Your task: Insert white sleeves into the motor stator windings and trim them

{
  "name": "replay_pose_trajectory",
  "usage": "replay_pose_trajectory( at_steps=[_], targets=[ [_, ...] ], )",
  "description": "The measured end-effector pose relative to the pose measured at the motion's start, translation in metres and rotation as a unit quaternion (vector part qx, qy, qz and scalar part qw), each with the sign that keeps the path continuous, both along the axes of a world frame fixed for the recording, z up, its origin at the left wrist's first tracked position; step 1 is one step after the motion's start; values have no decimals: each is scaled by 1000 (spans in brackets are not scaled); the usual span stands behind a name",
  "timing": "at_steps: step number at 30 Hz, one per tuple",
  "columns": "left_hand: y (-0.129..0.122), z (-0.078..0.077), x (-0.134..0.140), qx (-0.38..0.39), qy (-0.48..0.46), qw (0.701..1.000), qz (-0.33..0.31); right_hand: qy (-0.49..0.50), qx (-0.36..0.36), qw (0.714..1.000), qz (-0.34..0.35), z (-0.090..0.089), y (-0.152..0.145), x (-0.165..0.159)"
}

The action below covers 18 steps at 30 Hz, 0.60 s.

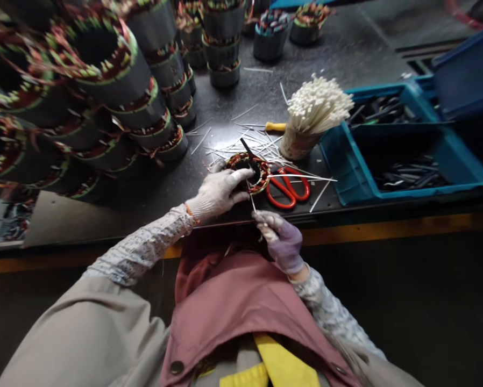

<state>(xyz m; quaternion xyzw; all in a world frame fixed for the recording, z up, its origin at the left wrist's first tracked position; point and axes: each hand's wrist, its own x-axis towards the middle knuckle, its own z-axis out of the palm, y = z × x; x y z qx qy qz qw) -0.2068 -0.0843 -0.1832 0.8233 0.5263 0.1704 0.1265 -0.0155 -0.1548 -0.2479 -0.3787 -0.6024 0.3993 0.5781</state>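
Note:
A motor stator (261,186) with copper windings lies near the bench's front edge, a black sleeve or lead sticking up from it. My left hand (221,191), in a white knit glove, grips its left side with the fingers reaching over the ring. Just in front of it, my right hand (279,236), in a purple and white glove, pinches the end of a thin white cable tie (253,203) that runs up to the stator. More white ties stick out to the stator's right. Red-handled scissors (284,196) lie against that side, their blades hidden.
Stacks of stators (104,80) rise at the left. A cup packed with white cable ties (316,107) stands behind right, beside a yellow-handled tool (275,127). Loose ties are strewn behind the stator. Blue bins (348,166) with dark pieces sit at the right.

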Motion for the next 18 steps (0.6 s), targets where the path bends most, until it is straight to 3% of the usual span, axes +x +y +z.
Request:
replay_pose_trajectory(
  at_steps=[4,7,13,18],
  targets=[
    [-8,-14,4,28,-158,985,55,-49,34,998,-25,2,23,-14],
    [-9,-24,7,51,-230,971,34,-80,37,995,-54,16,24,-11],
    [-2,-24,5,221,-189,954,-69,-198,98,974,-50,50,26,-6],
    [0,-22,4,224,-167,956,-91,-267,80,959,-57,48,45,-12]
  ],
)
